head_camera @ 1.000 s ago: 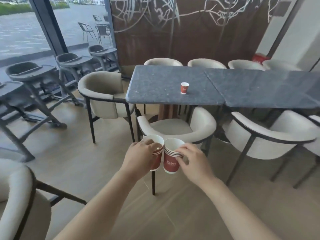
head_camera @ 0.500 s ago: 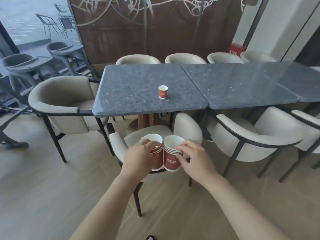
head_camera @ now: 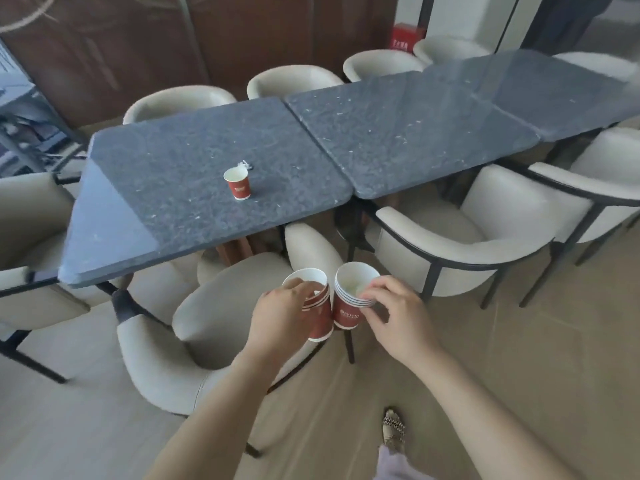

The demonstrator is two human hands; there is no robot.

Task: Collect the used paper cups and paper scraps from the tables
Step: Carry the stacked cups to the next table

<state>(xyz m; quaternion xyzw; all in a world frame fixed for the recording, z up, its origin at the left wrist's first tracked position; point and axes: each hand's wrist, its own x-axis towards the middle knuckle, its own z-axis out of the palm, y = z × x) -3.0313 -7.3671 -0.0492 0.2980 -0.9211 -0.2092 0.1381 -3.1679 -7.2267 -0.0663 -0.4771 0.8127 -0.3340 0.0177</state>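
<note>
Your left grip point(head_camera: 277, 317) is curled round a nested stack of red-and-white paper cups point(head_camera: 321, 323). Your right grip point(head_camera: 394, 317) pinches a second nested stack of red paper cups point(head_camera: 347, 308) at its rims. The stacks touch side by side, so neither grip is free. Beyond the cream padded chair point(head_camera: 207, 323), ahead and to the left, a single upright red paper cup point(head_camera: 239, 184) stands on the dark speckled stone worktop point(head_camera: 156, 188), nearer its front edge. A small crumpled paper scrap point(head_camera: 246, 164) lies just behind it. Your left grip looks closer.

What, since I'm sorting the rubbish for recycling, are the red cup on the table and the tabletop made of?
Cup: probably paper; matte red outside, white inside, thin rolled rim. Tabletop: looks like polished dark grey stone, perhaps a composite; pale flecks, glossy reflections.
</note>
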